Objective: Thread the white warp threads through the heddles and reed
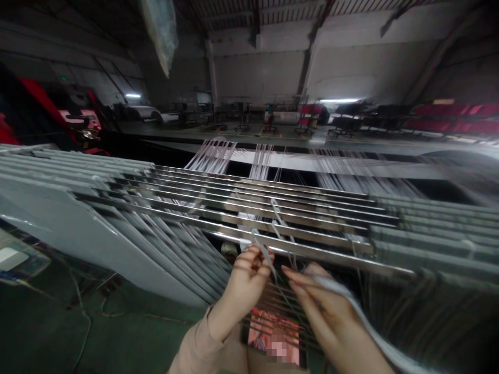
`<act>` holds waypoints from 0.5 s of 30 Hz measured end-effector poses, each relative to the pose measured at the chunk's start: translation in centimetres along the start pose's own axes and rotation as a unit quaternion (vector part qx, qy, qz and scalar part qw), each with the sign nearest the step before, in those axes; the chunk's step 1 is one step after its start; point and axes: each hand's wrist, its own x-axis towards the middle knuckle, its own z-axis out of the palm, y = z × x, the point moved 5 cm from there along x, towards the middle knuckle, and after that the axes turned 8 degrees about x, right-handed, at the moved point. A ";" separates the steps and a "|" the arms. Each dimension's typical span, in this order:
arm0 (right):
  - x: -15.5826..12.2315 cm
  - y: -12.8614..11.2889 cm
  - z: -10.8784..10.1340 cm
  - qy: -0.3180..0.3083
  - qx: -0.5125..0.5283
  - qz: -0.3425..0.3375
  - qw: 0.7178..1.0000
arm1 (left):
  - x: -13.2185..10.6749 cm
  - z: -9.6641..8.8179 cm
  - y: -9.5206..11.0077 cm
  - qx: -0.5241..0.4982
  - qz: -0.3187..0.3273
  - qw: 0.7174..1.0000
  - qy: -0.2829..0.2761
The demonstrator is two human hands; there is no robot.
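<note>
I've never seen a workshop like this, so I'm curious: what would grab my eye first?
The shiny steel bars crossing the middle stand out, with white threads fanning out beyond them. At bottom centre, the left hand and right hand pinch fine strands above a phone showing a bright screen.

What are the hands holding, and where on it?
The left hand pinches a thin white strip near its lower end; the right hand holds a white yarn band partway along.

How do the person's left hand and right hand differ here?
The left hand is curled on a thin pale strand; the right hand has straighter fingers. A beige sleeve covers the left wrist; white yarn lies over the right hand. Both are bare, below a steel bar.
</note>
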 end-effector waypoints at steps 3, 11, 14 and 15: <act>0.5 0.2 0.5 -0.003 0.005 0.018 1.000 | -1.5 -2.2 1.5 -0.073 -0.001 0.997 0.000; 2.0 -1.2 1.2 0.001 0.063 0.021 0.998 | -3.9 -3.2 2.4 -0.006 0.012 0.996 -0.084; 0.0 -2.6 -1.3 0.100 0.080 0.000 0.992 | -4.5 -3.0 1.1 0.021 0.037 0.999 0.006; -0.9 -3.0 -2.2 0.123 0.099 -0.004 0.987 | -5.1 -2.5 1.0 0.047 0.074 0.996 0.024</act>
